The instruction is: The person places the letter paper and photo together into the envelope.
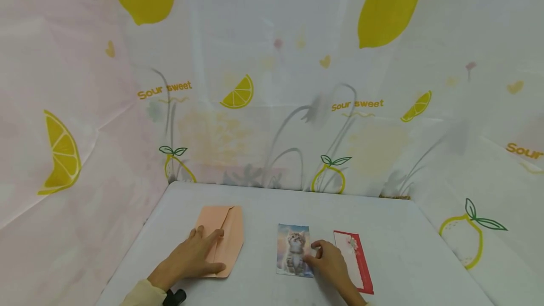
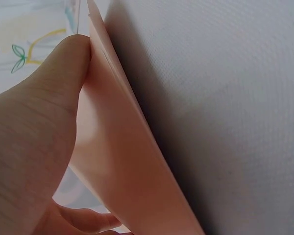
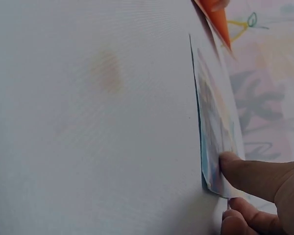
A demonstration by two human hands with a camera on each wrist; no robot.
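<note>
A peach envelope [image 1: 233, 244] lies on the table at the left, its flap line running lengthwise. My left hand [image 1: 193, 254] rests on it with fingers spread, thumb towards the near end. In the left wrist view the thumb touches the envelope [image 2: 122, 161] along its edge. To the right is a kitten picture card [image 1: 294, 244]. My right hand [image 1: 331, 263] pinches that card's right edge; in the right wrist view the thumb lies on the card's face [image 3: 213, 132] and fingertips sit at its edge. Beside this hand lies a white card with a red border [image 1: 356, 261], partly covered.
The white table [image 1: 259, 216] ends at a lemon-printed sheet [image 1: 263, 140] behind and at both sides. A small black object [image 1: 175, 297] shows by the left wrist at the near edge.
</note>
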